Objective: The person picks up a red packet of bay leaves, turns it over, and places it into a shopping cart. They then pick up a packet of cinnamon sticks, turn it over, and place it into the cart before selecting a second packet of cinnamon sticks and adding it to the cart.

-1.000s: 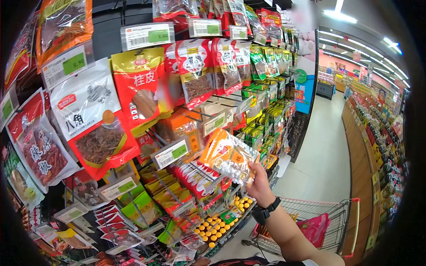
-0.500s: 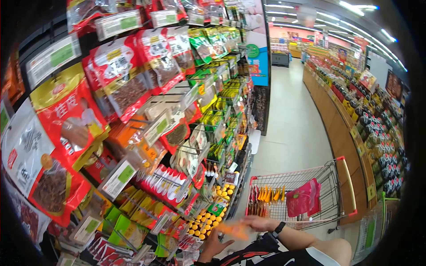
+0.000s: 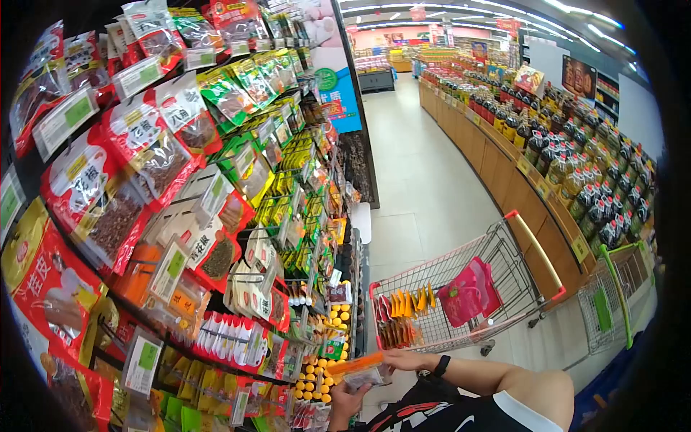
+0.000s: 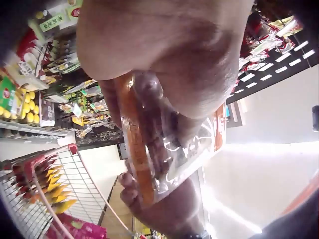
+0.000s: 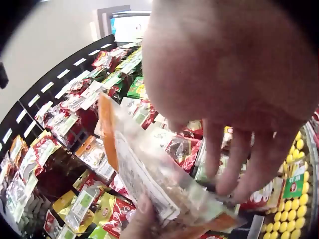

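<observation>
An orange-edged clear plastic packet (image 3: pixel 363 369) is held low in front of the body in the head view. My left hand (image 3: pixel 347 402) grips it, thumb on its face; the right wrist view shows that thumb over the packet (image 5: pixel 142 174) at a printed white label. My right hand (image 3: pixel 404 360) is at the packet's other end, its fingers hanging fairly straight beside it in the right wrist view. From the left wrist, the left palm (image 4: pixel 164 45) covers the top of the packet (image 4: pixel 139 149), with the right hand (image 4: pixel 167 209) beyond it.
A shopping cart (image 3: pixel 533 248) stands to the right, with orange packets (image 3: pixel 407 302) along its side and a pink bag (image 3: pixel 468 291) inside. Racks of hanging spice packets (image 3: pixel 147 144) fill the left. Beyond the aisle floor (image 3: pixel 403 158) is a bottle display (image 3: pixel 576 173); a green-handled cart (image 3: pixel 615 302) stands far right.
The right hand has brought the packet from the rack down to the body, where the left hand has taken hold of it. The view has swung right, towards the cart and aisle.
</observation>
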A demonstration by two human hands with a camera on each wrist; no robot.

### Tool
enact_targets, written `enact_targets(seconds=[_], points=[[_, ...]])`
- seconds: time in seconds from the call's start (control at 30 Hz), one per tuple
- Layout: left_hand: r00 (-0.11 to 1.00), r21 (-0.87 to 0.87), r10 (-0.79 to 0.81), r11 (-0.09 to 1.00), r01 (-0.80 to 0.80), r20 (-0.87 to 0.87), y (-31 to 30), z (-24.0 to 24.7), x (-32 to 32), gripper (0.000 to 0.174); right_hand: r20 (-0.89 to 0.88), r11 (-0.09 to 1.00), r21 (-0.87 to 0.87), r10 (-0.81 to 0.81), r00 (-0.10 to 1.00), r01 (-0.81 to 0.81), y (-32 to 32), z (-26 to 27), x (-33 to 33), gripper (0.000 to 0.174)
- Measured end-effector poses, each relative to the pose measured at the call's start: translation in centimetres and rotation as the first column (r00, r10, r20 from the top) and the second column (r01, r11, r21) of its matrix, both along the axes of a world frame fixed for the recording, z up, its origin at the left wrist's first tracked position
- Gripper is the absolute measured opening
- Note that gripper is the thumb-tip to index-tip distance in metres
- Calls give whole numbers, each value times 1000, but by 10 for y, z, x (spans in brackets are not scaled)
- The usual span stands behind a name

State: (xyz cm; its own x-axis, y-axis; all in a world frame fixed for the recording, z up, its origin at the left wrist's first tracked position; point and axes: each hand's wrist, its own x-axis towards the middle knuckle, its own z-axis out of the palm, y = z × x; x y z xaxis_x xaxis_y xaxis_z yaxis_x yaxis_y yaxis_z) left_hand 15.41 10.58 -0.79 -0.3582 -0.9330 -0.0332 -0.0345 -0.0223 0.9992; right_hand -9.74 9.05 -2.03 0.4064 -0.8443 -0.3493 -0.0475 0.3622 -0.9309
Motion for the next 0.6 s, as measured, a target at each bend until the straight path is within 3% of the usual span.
enact_targets(seconds=[0.1, 0.13, 0.23, 0.27, 0.37, 0.47, 0.6], points=[[997, 104, 53, 993, -47, -60, -1, -2, -6, 31, 196, 990, -90, 125, 973, -110, 3, 43, -9, 49], [995, 161, 70, 985, -57, -72, -2, 3, -8, 31, 123, 964, -239, 147, 981, -115, 4, 58, -4, 41], [992, 224, 78, 973, -54, -101, -2, 1, -11, 32, -215, 910, -386, 73, 974, -153, -3, 48, 7, 30], [988, 222, 73, 974, -41, -136, -3, -2, -12, 32, -84, 944, -330, 1, 996, -29, -1, 48, 10, 28], [980, 189, 28, 982, 10, -196, -3, -1, -12, 35, 1, 972, -234, 11, 1000, -10, -1, 58, 13, 29], [981, 148, 1, 989, 28, -193, 4, 1, -13, 36, 54, 947, -321, -11, 998, 28, 7, 53, 21, 31], [968, 178, 45, 984, -1, -246, 8, 0, -15, 35, -114, 889, -446, 59, 992, -104, 2, 45, 20, 31]])
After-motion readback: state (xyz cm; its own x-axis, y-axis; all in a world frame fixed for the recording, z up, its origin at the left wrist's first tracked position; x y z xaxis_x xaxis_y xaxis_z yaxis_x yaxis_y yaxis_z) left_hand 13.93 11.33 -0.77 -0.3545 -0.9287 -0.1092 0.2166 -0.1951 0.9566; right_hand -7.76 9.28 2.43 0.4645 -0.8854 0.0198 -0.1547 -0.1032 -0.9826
